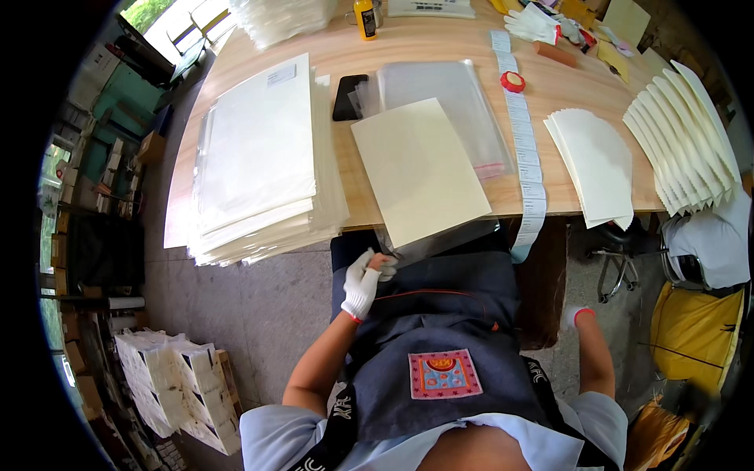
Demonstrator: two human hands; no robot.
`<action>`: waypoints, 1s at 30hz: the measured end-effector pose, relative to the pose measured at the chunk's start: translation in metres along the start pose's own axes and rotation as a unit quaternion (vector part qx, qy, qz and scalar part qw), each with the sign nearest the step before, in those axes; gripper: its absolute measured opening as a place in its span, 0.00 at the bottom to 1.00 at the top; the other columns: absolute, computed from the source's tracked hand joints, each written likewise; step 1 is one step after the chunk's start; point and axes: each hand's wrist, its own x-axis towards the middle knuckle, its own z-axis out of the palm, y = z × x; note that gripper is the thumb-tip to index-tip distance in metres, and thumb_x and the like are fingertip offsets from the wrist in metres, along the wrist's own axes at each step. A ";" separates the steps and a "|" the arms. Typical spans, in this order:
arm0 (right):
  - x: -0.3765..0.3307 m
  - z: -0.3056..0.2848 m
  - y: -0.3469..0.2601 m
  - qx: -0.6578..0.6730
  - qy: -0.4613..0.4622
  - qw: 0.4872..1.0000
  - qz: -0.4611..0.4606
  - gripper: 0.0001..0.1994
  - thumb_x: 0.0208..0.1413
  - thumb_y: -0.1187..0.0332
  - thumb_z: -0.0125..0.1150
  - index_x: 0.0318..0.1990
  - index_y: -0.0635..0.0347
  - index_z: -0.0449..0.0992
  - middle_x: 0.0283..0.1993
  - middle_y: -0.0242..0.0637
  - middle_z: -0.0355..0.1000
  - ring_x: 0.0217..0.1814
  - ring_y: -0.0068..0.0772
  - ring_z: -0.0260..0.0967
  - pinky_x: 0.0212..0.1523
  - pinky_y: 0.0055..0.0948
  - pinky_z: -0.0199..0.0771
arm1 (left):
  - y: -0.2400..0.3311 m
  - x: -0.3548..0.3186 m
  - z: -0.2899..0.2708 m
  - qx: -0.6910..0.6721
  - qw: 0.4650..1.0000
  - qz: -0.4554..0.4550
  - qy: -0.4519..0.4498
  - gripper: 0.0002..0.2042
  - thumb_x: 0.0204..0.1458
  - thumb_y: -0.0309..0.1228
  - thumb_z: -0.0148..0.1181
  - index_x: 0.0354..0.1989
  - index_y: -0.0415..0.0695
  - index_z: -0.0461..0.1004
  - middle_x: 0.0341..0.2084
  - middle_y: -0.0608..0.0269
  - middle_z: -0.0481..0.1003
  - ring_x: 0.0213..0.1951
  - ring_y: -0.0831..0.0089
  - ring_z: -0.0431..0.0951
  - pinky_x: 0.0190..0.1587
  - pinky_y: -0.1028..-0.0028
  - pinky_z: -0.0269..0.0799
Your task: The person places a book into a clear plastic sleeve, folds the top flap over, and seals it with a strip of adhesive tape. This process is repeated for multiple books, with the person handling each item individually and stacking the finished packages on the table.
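A cream sheet of card point(422, 171) lies tilted at the table's front edge, over a clear plastic bag point(440, 242) whose near part hangs past the edge. My left hand point(367, 279), in a white glove with bare fingertips, is closed at the bag's near left corner and seems to pinch it. Below the table edge at the right, my right hand point(576, 315) shows only a bit of white glove and its red cuff. Its fingers are hidden. Behind the card lies a stack of clear bags point(448, 86).
Left stands a tall pile of bagged sheets point(263, 145) near a black phone point(348, 98). A label strip point(528, 157) with a red round object point(513, 82) runs down the table. Fanned cards point(591, 161) and more sheets point(679, 141) lie right; an orange bottle point(365, 20) stands behind.
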 end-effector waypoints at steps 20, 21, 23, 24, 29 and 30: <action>0.002 -0.261 -0.229 0.191 0.597 0.754 -0.198 0.09 0.43 0.64 0.60 0.27 0.56 0.68 0.26 0.35 0.67 0.31 0.40 0.66 0.31 0.38 0.62 | -0.028 0.039 0.020 0.072 0.951 0.192 0.232 0.10 0.47 0.26 0.60 0.24 0.44 0.62 0.18 0.73 0.60 0.21 0.82 0.56 0.23 0.79 0.56; 0.007 -0.257 -0.231 0.211 0.607 0.745 -0.181 0.09 0.43 0.65 0.60 0.28 0.56 0.67 0.26 0.35 0.67 0.31 0.41 0.66 0.31 0.39 0.62 | -0.033 0.040 0.023 0.016 0.950 0.180 0.253 0.10 0.46 0.25 0.61 0.25 0.44 0.62 0.19 0.72 0.60 0.21 0.82 0.57 0.24 0.80 0.57; 0.010 -0.254 -0.225 0.256 0.616 0.718 -0.196 0.09 0.43 0.70 0.59 0.34 0.57 0.68 0.29 0.37 0.67 0.33 0.42 0.66 0.34 0.39 0.64 | -0.041 0.044 0.031 -0.164 0.932 0.137 0.291 0.07 0.48 0.24 0.56 0.28 0.44 0.63 0.21 0.68 0.62 0.23 0.81 0.61 0.27 0.78 0.62; 0.008 -0.248 -0.218 0.284 0.654 0.678 -0.177 0.10 0.44 0.71 0.58 0.35 0.57 0.68 0.30 0.38 0.67 0.33 0.43 0.66 0.35 0.38 0.64 | -0.043 0.042 0.029 -0.257 0.923 0.089 0.273 0.05 0.48 0.24 0.54 0.29 0.44 0.63 0.22 0.67 0.63 0.24 0.79 0.63 0.29 0.76 0.65; -0.012 -0.198 -0.177 0.604 0.595 0.530 -0.004 0.12 0.48 0.74 0.54 0.43 0.61 0.68 0.41 0.43 0.68 0.43 0.37 0.67 0.45 0.34 0.67 | -0.070 0.026 0.037 -0.393 0.892 -0.131 0.180 0.08 0.50 0.23 0.44 0.38 0.42 0.63 0.31 0.58 0.68 0.30 0.66 0.71 0.38 0.64 0.72; 0.004 -0.177 -0.161 0.622 0.579 0.526 0.032 0.13 0.48 0.76 0.53 0.43 0.62 0.68 0.44 0.42 0.68 0.45 0.35 0.67 0.47 0.32 0.67 | -0.074 0.026 0.042 -0.377 0.897 -0.166 0.163 0.09 0.50 0.23 0.42 0.40 0.42 0.63 0.32 0.56 0.69 0.31 0.63 0.72 0.40 0.62 0.72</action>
